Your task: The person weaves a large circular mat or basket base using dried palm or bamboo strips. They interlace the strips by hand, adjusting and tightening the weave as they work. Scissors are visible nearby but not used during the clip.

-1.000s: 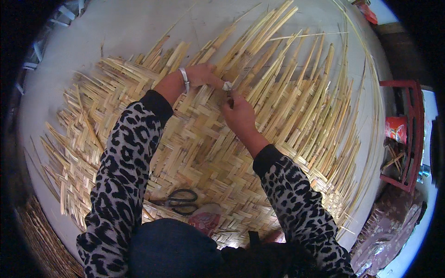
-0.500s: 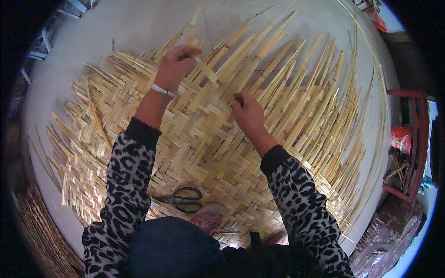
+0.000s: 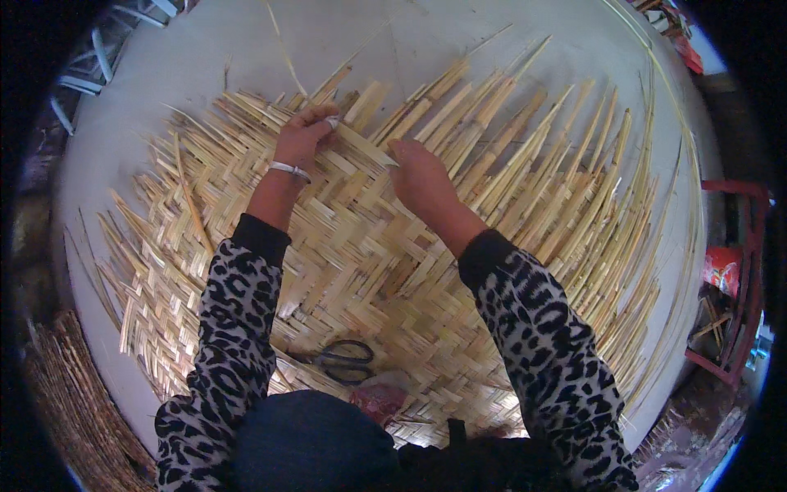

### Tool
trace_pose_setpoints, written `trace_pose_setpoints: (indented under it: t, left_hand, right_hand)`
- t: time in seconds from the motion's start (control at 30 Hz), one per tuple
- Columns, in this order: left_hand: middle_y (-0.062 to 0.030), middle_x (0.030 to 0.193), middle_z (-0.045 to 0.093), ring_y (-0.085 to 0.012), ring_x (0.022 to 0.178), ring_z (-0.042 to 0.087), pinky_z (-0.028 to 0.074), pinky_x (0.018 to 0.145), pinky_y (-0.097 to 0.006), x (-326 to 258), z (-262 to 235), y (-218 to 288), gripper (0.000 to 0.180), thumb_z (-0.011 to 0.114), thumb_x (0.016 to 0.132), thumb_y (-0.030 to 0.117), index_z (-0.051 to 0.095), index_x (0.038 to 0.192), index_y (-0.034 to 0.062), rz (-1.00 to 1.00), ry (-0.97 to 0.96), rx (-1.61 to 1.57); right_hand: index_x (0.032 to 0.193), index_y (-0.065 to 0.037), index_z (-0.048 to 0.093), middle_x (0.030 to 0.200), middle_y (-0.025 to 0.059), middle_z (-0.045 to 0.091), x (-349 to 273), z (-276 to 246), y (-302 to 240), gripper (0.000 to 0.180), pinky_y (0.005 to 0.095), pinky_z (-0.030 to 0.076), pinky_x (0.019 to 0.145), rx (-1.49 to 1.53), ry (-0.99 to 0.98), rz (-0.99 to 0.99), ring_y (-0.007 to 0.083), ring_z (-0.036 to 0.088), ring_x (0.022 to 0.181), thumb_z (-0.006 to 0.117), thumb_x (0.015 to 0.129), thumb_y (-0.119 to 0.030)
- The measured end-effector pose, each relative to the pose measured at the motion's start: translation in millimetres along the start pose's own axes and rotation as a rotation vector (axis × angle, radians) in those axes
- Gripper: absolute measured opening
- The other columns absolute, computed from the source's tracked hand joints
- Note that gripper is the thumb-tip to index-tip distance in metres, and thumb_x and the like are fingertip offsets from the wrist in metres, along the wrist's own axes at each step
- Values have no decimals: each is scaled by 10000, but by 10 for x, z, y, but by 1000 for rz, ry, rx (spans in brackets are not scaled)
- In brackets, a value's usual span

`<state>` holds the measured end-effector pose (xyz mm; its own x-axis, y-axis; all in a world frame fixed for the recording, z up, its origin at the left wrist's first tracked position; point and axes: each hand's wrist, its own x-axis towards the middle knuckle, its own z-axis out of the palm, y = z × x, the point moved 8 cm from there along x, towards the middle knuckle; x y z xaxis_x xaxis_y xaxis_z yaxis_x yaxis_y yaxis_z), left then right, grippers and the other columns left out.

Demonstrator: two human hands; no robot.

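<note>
Pale flat bamboo strip [image 3: 361, 146], the one I'm working, lies slantwise across the far part of the big woven bamboo mat [image 3: 369, 254], spanning between my two hands. My left hand [image 3: 302, 135] has its fingers closed, pinching the strip's far end; my right hand [image 3: 420, 174] presses down on its near end with curled fingers, though I cannot tell whether they truly clamp it. I judge it light, thin and springy, stiff along its length, apt to split or cut at the edges, so best held flat near the end. Loose strip ends [image 3: 557, 164] fan out to the right. Black-handled scissors [image 3: 344, 358] lie on the mat near my knees, on the pale grey floor [image 3: 205, 74].
</note>
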<state>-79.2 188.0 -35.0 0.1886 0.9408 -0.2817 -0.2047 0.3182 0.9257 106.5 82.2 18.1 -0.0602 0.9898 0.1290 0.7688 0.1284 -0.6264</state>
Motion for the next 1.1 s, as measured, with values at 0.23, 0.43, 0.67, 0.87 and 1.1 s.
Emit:
trace_pose_setpoints:
  t: [0.23, 0.43, 0.67, 0.87, 1.1]
  left_hand:
    - [-126, 1092, 617, -226, 1018, 602, 544, 871, -345, 261, 126, 56, 203, 536, 801, -5, 607, 991, 2, -51, -220, 144]
    - [-174, 1085, 616, -242, 1050, 606, 524, 846, -371, 434, 665, 25, 258, 608, 796, 111, 611, 1023, -10, 266, -360, 871]
    - [-172, 869, 679, -251, 866, 668, 521, 786, -371, 697, 827, -270, 360, 728, 709, 296, 655, 895, -3, -24, -562, 1419]
    - [-155, 947, 672, -235, 850, 646, 507, 775, -348, 463, 927, -117, 407, 744, 725, 357, 681, 979, 45, 138, -704, 1339]
    - [-97, 1132, 621, -174, 897, 596, 475, 809, -321, 194, 811, 28, 421, 646, 837, 280, 620, 1205, 76, 36, -743, 836]
  right_hand:
    - [946, -25, 675, 830, 202, 661, 238, 144, 143, 335, 444, 493, 736, 32, -126, 313, 385, 631, 816, 654, 779, -316]
    - [866, -35, 644, 808, 186, 652, 94, -46, 129, 241, 457, 492, 688, 193, 129, 410, 374, 635, 770, 610, 793, -263]
    - [915, 18, 616, 768, 110, 650, -128, -14, 245, 258, 348, 519, 622, 360, 298, 484, 213, 649, 687, 625, 803, -214]
    - [1000, 8, 591, 770, 90, 629, 8, 162, 416, 248, 300, 529, 555, 506, 247, 404, 155, 643, 714, 613, 832, -173]
    - [1175, -82, 588, 901, 190, 651, 115, 201, 227, 365, 405, 507, 746, 104, 1, 229, 359, 640, 818, 572, 831, -204]
